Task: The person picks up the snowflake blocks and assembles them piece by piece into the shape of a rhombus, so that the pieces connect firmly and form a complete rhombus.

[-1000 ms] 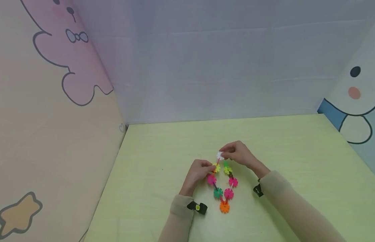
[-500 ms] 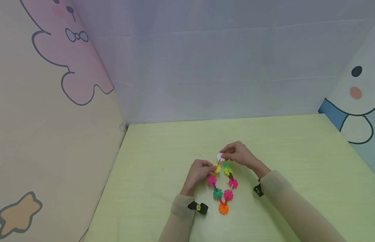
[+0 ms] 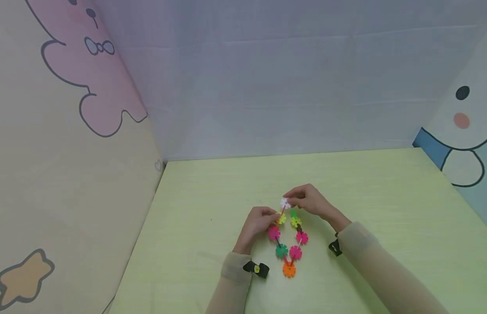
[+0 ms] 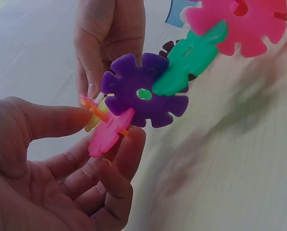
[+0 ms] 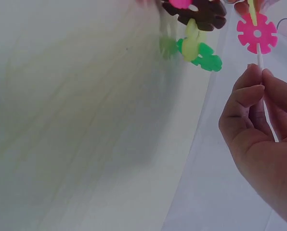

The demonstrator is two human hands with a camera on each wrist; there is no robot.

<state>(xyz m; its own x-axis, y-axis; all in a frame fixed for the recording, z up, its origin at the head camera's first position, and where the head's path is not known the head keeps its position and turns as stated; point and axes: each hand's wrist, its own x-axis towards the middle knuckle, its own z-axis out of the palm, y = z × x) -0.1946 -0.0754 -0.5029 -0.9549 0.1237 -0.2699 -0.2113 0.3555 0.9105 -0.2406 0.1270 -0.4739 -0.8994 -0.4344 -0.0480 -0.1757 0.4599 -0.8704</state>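
A loop-like chain of slotted plastic snowflake discs hangs between the hands. My left hand (image 3: 258,223) pinches its upper left part at a yellow disc (image 3: 282,218); an orange disc (image 4: 99,114) shows by the thumb in the left wrist view. At the top end, my right hand (image 3: 308,199) pinches a white disc (image 3: 285,203), seen edge-on in the right wrist view, slotted into a pink disc (image 5: 247,36). Lower down come a purple disc (image 4: 122,82), a green disc (image 3: 281,250) and an orange disc at the bottom. The chain's other end carries a bright green disc (image 5: 211,62), below the right hand.
A pale yellow-green table (image 3: 188,209) lies under the hands. Behind it hangs a plain greyish curtain (image 3: 286,87). Printed cartoon panels stand at the left (image 3: 70,196) and right (image 3: 467,139). A black strap (image 3: 256,269) sits on the left sleeve.
Both hands keep their grips with barely any movement. The lower end of the chain has swung slightly to the left.
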